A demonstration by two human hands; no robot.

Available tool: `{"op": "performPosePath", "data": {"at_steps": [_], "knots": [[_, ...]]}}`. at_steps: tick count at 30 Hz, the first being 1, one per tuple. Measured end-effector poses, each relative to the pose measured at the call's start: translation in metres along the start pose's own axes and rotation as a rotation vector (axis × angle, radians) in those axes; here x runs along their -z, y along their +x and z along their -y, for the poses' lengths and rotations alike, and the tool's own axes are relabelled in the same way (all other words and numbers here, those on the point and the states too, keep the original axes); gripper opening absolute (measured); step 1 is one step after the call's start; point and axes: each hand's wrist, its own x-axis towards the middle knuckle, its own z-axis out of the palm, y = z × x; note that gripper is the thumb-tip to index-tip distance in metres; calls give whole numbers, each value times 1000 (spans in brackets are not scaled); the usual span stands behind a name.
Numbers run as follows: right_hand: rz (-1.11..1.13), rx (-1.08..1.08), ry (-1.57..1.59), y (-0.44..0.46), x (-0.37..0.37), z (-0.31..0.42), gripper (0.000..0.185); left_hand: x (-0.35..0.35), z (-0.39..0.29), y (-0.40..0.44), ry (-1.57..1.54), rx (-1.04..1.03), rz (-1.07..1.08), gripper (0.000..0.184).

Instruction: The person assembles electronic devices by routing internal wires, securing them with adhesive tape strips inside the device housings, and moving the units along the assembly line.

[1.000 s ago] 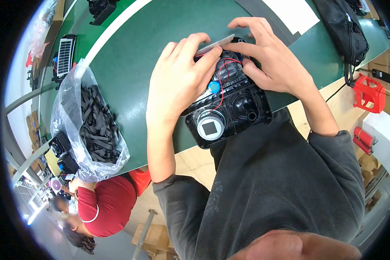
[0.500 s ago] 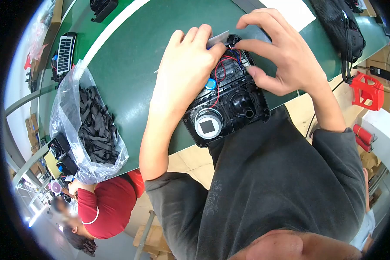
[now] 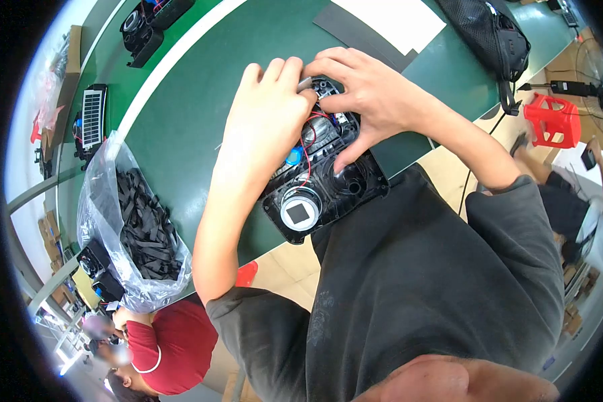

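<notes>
An opened black plastic speaker housing [image 3: 372, 175] lies tilted at the table's front edge, close to my body. Inside it are a round speaker magnet [image 3: 300, 209], thin red wires [image 3: 307, 157] and a blue disc-shaped part [image 3: 294, 156]. My left hand [image 3: 266, 100] is closed on the upper left side, its fingers wrapped over a greyish flat piece [image 3: 305, 84]. On the other side, my right hand [image 3: 365, 94] grips the upper end, fingers curled near the left fingertips and thumb resting on the inside. My palms hide part of the housing.
On the green table [image 3: 194, 127] lie a clear bag of black straps [image 3: 151, 228], a small solar panel [image 3: 94, 117], other black housings [image 3: 141, 37], a white sheet [image 3: 398, 23] and a black mesh bag [image 3: 492, 40]. A red stool [image 3: 553, 120] stands right; a co-worker in red [image 3: 174, 348] sits left.
My right hand has come down from spread fingers onto the housing, its thumb now lower inside it. The housing sits further left in view, and the camera has shifted. A person now shows at right.
</notes>
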Motion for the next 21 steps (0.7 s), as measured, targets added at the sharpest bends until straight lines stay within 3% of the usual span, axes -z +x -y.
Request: {"op": "performPosePath", "data": {"at_steps": [3,7,10,12,13,14,16,19,21], "knots": [[9,-25,-3,0,3,5,80,2,1,-9,-30,-13,-127,22],[53,-12,-33,3,16,11,78,29,-11,-49,-151,138,-294,38],[-39,63,-47,2,22,3,77,16,-52,-97,-383,140,-458,74],[-155,125,37,-10,31,-13,76,9,-93,-116,-290,188,-346,105],[-170,95,114,-21,38,-23,74,-3,-106,-121,-227,218,-311,120],[-126,-73,136,-42,47,-30,67,-15,-116,-126,-198,279,-271,127],[-153,-462,-156,-59,46,-24,64,-38,-121,-128,-179,433,-270,132],[-70,-654,-514,-70,9,-28,66,-42,-117,-117,-216,542,-287,135],[-4,-488,-361,-67,16,-42,74,-43,-115,-109,-194,578,-298,137]]}}
